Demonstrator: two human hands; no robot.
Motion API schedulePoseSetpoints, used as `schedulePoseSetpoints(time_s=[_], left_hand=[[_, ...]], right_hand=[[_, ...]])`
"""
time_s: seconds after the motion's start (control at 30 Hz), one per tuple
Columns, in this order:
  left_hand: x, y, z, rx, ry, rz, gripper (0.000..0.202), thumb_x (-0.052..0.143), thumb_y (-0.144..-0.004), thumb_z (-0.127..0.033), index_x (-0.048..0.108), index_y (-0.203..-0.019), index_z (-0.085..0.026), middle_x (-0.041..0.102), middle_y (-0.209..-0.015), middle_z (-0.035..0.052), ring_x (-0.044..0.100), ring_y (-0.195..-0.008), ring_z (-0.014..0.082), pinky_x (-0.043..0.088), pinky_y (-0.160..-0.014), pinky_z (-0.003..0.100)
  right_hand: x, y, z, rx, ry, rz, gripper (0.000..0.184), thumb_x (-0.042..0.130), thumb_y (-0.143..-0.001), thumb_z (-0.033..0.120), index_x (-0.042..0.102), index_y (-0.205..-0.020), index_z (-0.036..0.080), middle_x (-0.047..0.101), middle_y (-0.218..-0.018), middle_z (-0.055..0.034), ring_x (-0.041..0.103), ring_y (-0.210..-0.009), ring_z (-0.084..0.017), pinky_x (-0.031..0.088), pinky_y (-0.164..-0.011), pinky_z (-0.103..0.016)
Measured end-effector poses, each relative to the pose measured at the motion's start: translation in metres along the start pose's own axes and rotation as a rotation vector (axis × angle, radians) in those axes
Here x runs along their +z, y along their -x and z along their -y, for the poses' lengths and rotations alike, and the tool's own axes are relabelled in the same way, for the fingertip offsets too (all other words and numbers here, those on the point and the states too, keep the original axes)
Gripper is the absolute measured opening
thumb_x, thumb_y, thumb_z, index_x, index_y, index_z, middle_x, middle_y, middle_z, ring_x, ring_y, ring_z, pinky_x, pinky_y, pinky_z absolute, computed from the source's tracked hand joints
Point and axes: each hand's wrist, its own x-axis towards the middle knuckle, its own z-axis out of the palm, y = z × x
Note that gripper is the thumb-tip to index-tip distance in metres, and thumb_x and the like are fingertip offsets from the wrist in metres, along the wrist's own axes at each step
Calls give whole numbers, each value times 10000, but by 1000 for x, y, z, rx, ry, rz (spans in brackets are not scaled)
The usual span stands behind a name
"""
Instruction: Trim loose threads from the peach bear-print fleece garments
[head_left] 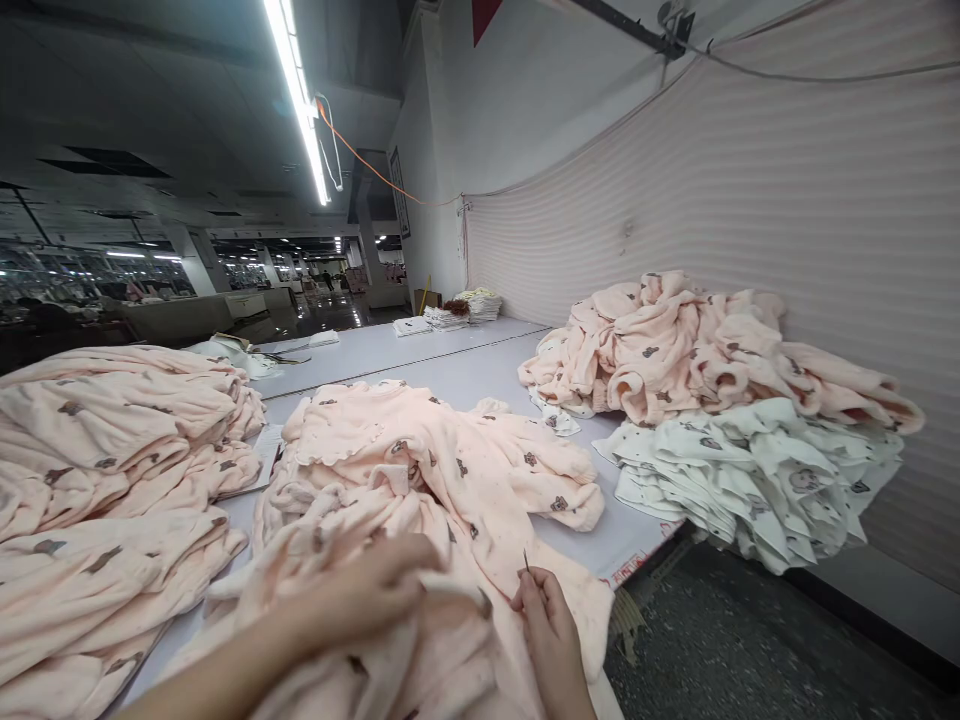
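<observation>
A pink fleece garment (442, 470) with small dark animal prints is spread in rumpled folds on the table in front of me. My left hand (390, 580) is over its near part, blurred by motion, and its fingers cannot be made out clearly. To the right, above the garment's edge, my right hand (546, 610) is closed in a pinch. From between its thumb and fingers sticks up a thin dark pointed tool (526, 560); its lower part is hidden in the hand.
Pink garments (112, 440) are heaped on the left. At the right, another pink heap (667, 340) lies behind and partly over a stack of white printed garments (757, 480) overhanging the table edge. Folded white pieces (446, 317) lie at the back. A striped curtain (750, 200) covers the right wall.
</observation>
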Motion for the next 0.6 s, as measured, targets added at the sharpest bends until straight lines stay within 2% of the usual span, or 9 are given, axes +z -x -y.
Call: schedulePoseSetpoints(time_s=[0.07, 0.13, 0.2, 0.23, 0.37, 0.47, 0.5, 0.53, 0.6], left_hand=[[-50, 9, 24, -83, -76, -121, 204, 470, -828, -282, 650, -905, -226, 694, -938, 15, 599, -894, 231, 420, -723, 246], [-92, 18, 52, -110, -399, -140, 285, 457, -867, -409, 584, -743, -187, 633, -715, -1, 578, -698, 180, 367, -621, 216], [-111, 27, 78, -102, -740, -172, 298, 444, -893, -403, 568, -758, -168, 596, -681, -10, 557, -646, 162, 323, -599, 213], [-111, 31, 88, -74, -846, -182, 278, 421, -913, -342, 576, -775, -157, 603, -714, 4, 556, -651, 163, 329, -614, 225], [-61, 48, 104, 98, -940, -174, 338, 344, -871, -33, 618, -1010, -174, 653, -972, 83, 586, -864, 217, 370, -808, 327], [-12, 61, 74, 414, -836, -146, 471, 316, -840, 36, 563, -1134, -237, 629, -1176, 62, 537, -1095, 217, 304, -973, 366], [2, 63, 58, 418, -735, -68, 384, 346, -858, -13, 576, -1075, -231, 644, -1130, 50, 548, -1064, 212, 326, -961, 353], [15, 63, 41, 324, -604, -47, 273, 385, -858, -63, 593, -913, -231, 666, -955, 21, 584, -901, 187, 377, -878, 323], [38, 58, 9, 73, -377, 9, 57, 528, -808, -230, 564, -850, -220, 627, -911, 27, 575, -812, 191, 423, -752, 303]], right_hand=[[-8, -8, -14, -37, 221, 26, 314, 374, -925, 471, 565, -885, 225, 683, -832, -33, 640, -783, -197, 466, -675, -262], [-16, -27, -27, -54, 316, 38, 278, 425, -891, 452, 579, -938, 226, 695, -945, -65, 635, -891, -240, 451, -744, -302], [-22, -56, -36, -61, 367, 54, 253, 470, -853, 420, 602, -943, 224, 691, -1011, -88, 621, -954, -271, 430, -785, -332], [-25, -73, -39, -62, 391, 68, 245, 479, -842, 403, 612, -941, 223, 690, -1024, -95, 619, -962, -278, 426, -790, -341], [-31, -125, -41, -60, 440, 133, 240, 469, -832, 395, 617, -878, 211, 692, -944, -108, 624, -913, -297, 419, -785, -380], [-27, -119, -32, -89, 411, 184, 226, 475, -830, 411, 591, -839, 218, 676, -918, -88, 604, -926, -280, 413, -817, -367], [-25, -107, -27, -98, 388, 198, 237, 463, -841, 424, 582, -858, 219, 668, -928, -82, 597, -934, -267, 415, -823, -351], [-22, -90, -21, -101, 359, 214, 260, 436, -861, 441, 570, -877, 219, 664, -923, -76, 596, -923, -250, 424, -813, -329], [-16, -52, -8, -74, 295, 253, 332, 363, -908, 486, 553, -888, 215, 658, -823, -48, 614, -811, -211, 452, -735, -281]])
